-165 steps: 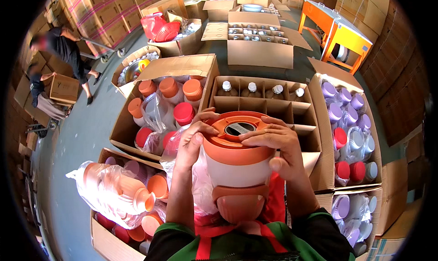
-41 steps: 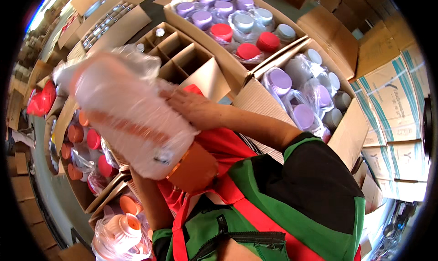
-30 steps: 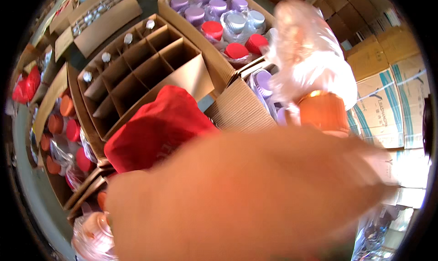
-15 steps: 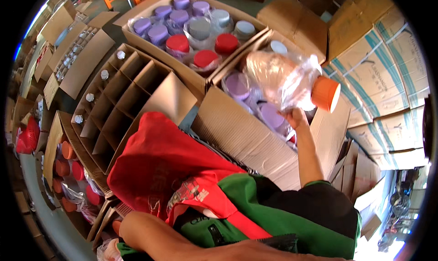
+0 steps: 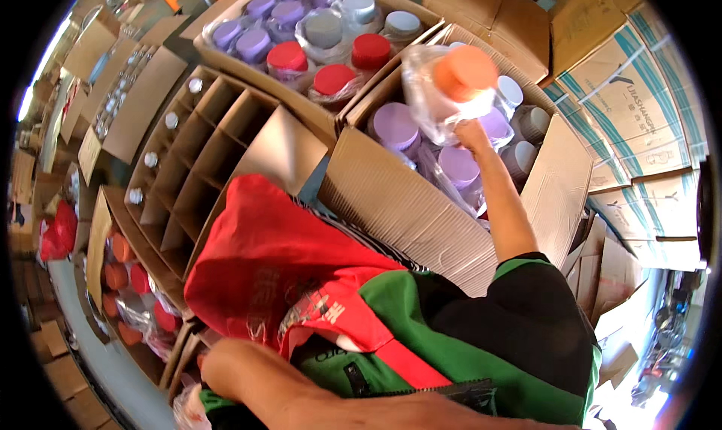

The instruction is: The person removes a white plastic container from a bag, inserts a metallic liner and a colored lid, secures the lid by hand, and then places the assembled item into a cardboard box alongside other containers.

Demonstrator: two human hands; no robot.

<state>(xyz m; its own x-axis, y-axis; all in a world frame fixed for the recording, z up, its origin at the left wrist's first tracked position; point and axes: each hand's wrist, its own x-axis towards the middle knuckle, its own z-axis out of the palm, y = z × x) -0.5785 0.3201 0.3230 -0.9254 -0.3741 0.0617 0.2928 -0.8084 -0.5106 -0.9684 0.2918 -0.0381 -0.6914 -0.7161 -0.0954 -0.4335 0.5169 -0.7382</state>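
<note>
My right hand grips a clear container with an orange lid, wrapped in clear plastic. It holds the container just over an open cardboard box at the upper right. That box has several purple-lidded containers in it. My left hand reaches down at the lower left, with its fingers by a crumpled plastic-wrapped item at the frame's bottom edge. Whether it grips that item is hidden. A red apron over a green and black top fills the middle.
A box with cardboard dividers lies at centre left, with small white caps in a few cells. Above it, a box has purple, grey and red lids. A box of orange and red lids is at the left. Closed cartons stack at the right.
My right hand has swung the wrapped orange-lidded container from my left side across to the box of purple lids and lowered it there. My left hand has dropped to the lower left.
</note>
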